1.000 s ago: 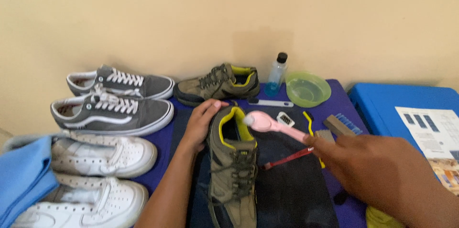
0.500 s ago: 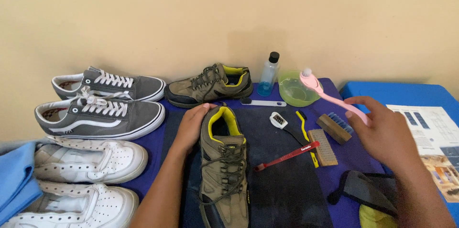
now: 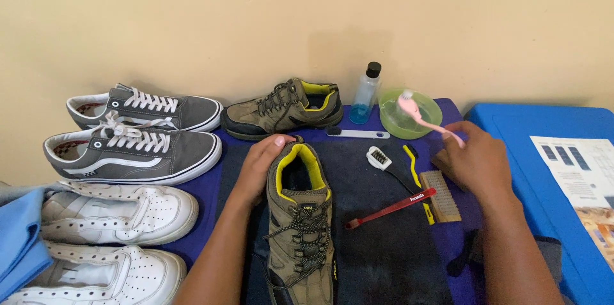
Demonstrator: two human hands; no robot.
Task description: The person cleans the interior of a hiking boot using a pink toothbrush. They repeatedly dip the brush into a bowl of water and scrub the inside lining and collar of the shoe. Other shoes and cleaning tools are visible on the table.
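1. The left hand (image 3: 256, 167) rests on the heel of an olive shoe (image 3: 299, 215) with a yellow lining; its fingers curl around the heel's left side, thumb tip at the collar.
2. That shoe lies on a dark mat (image 3: 384, 241) in the middle of the tabletop (image 3: 211, 183), toe toward the person, laces done up.
3. The right hand (image 3: 476, 164) has its fingers pinched on the handle of a pink brush (image 3: 416, 113), the brush head held over a green bowl (image 3: 409, 116) at the back.
4. Whether the bristles touch the bowl cannot be told; the head is blurred.
5. Left of the bowl stands a clear bottle (image 3: 366, 94) with a black cap and blue liquid, and beside it the second olive shoe (image 3: 284, 110).
6. On the mat lie a small black brush (image 3: 378, 158), a yellow brush (image 3: 414, 170), a red brush (image 3: 390, 208) and a wooden brush (image 3: 440, 195) near the right hand.
7. At left sit two grey sneakers (image 3: 137, 142) and two white sneakers (image 3: 115, 215).
8. A blue board (image 3: 511, 126) with a printed sheet (image 3: 585, 170) lies at right.
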